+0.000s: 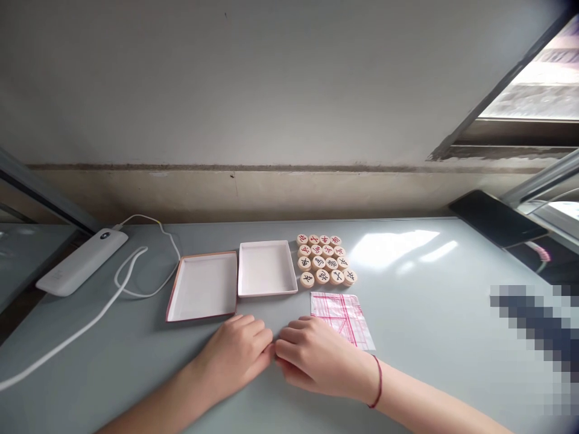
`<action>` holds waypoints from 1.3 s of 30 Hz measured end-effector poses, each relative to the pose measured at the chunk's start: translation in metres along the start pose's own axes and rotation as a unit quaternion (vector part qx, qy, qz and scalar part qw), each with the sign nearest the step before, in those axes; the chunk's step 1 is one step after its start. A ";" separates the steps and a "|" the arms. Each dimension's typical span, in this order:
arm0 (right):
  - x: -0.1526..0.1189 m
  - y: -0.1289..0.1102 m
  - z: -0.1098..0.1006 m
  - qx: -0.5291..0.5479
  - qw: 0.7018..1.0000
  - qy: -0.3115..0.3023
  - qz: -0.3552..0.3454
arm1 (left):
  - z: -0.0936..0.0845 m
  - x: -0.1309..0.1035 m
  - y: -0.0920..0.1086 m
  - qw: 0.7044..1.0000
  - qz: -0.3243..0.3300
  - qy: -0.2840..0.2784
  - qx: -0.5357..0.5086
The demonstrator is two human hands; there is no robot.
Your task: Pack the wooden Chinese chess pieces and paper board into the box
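Observation:
My left hand point(239, 346) rests on the grey table with its fingers curled in, just in front of the open box half with a reddish edge point(202, 288). Against it, knuckles touching, lies my right hand point(312, 355), also curled into a loose fist, a dark red cord around the wrist. Nothing shows in either hand. A folded sheet with pink printed lines point(344, 316) lies just beyond the right hand. Behind that sheet, round wooden Chinese chess pieces point(322, 260) stand in rows, red-marked ones at the back and black-marked ones in front. A white box half point(266, 268) sits left of them.
A white power bank point(81, 262) with a white cable point(108, 301) lies at the left. At the back right, a black phone point(497, 217) lies near the metal frame. A wall runs along the table's back edge. A blurred-out patch covers the right side.

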State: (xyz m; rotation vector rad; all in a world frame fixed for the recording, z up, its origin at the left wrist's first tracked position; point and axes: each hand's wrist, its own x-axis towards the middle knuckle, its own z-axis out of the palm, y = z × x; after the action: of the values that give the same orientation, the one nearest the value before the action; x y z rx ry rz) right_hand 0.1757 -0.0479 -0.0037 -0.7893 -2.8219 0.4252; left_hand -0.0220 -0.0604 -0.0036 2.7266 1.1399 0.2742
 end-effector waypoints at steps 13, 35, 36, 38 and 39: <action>-0.042 0.045 -0.061 0.011 0.967 -0.088 0.237 | -0.020 0.003 -0.004 0.986 0.024 0.165 -0.026; -0.043 0.025 -0.088 0.079 0.979 0.076 0.172 | -0.003 -0.003 -0.010 0.983 -0.048 0.106 0.145; -0.040 0.021 -0.091 0.055 0.975 0.133 0.169 | -0.002 -0.006 -0.006 0.984 -0.037 0.092 0.147; -0.028 0.013 -0.090 0.006 0.969 0.197 0.151 | -0.002 -0.009 -0.001 0.985 -0.021 0.066 0.155; -0.020 0.009 -0.086 -0.011 0.971 0.197 0.135 | -0.002 -0.010 0.002 0.986 -0.016 0.055 0.157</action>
State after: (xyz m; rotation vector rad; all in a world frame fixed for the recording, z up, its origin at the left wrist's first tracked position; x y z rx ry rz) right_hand 0.2180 -0.0320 0.0727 -1.1279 -2.3644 0.2391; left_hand -0.0283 -0.0685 -0.0027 2.9932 1.3587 0.2647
